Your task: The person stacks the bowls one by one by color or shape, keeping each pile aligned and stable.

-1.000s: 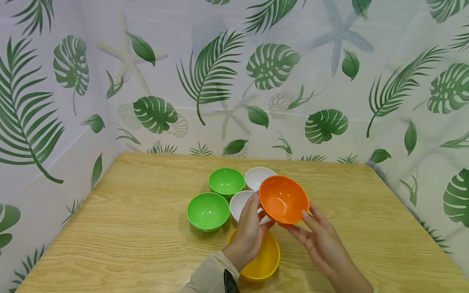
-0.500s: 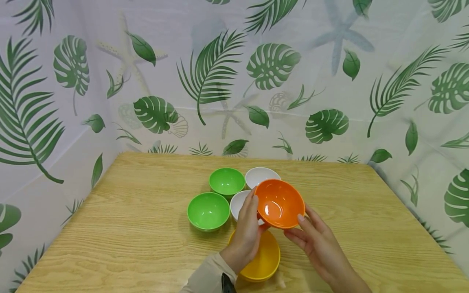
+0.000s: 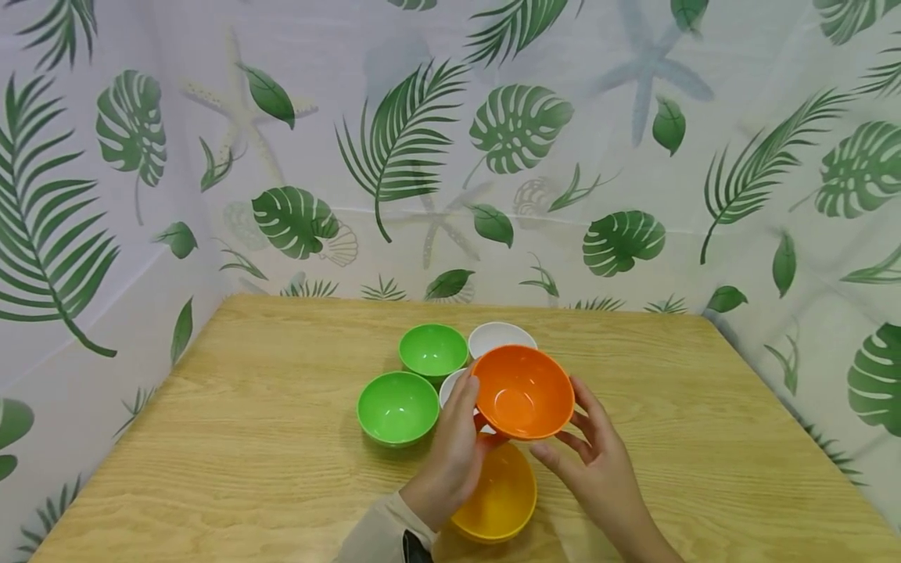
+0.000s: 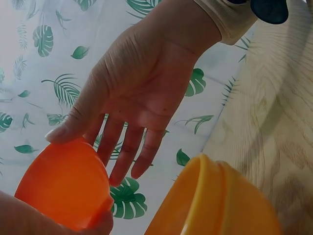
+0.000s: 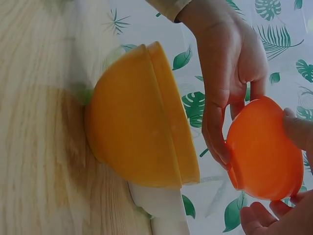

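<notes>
An orange bowl (image 3: 524, 391) is held in the air, its inside turned toward the head view. My left hand (image 3: 446, 461) grips its left side, thumb along the rim and the other fingers underneath. On the bowl's right side, my right hand (image 3: 601, 473) touches the outer wall with its fingers; its thumb stands apart below the rim in the head view. The right wrist view shows the orange bowl (image 5: 264, 149) with hands on either side. Nested yellow bowls (image 3: 501, 504) stand below, partly behind my left hand; their doubled rim shows in the left wrist view.
Two green bowls (image 3: 397, 408) stand left of the held bowl on the wooden table (image 3: 246, 438). White bowls (image 3: 503, 336) stand behind it, one mostly hidden by the orange bowl and left hand. A leaf-printed cloth (image 3: 422, 156) hangs behind the table.
Both hands and the orange bowl have shifted left and slightly nearer. The right thumb has come off the rim. Green, white and yellow bowls stay in place.
</notes>
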The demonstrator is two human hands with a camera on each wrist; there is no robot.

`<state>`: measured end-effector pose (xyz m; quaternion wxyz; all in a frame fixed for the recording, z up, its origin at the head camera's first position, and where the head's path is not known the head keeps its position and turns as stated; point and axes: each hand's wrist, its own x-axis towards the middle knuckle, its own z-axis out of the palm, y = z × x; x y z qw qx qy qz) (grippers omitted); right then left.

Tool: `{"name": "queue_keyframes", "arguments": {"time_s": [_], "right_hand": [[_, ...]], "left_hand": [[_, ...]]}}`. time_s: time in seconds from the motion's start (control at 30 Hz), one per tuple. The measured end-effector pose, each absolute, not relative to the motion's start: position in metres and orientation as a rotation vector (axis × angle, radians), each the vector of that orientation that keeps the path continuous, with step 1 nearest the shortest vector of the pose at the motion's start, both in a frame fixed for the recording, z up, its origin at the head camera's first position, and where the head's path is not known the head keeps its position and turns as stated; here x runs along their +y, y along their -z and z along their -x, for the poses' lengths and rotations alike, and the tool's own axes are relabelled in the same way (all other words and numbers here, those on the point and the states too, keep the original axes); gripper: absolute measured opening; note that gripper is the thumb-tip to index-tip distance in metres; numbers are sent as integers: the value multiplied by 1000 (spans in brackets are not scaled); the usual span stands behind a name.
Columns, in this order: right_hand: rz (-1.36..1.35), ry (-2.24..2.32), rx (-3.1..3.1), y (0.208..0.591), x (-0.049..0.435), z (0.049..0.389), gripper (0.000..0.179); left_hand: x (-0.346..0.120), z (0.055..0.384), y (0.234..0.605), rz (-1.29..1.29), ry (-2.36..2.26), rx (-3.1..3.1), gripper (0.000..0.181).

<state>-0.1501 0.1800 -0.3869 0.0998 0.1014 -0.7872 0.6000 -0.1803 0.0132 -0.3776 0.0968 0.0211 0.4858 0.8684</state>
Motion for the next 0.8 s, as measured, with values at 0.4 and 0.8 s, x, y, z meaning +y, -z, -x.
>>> {"name": "queue_keyframes", "arguments": {"time_s": [0.4, 0.8], "right_hand": [[-229, -1846, -2342, 382, 178, 149, 82], [-299, -1855, -2400, 383, 180, 151, 75]], "left_hand": [[-1, 178, 370, -209, -2460, 1670, 49], [-34, 176, 381, -516, -2179, 1844, 65]]}}
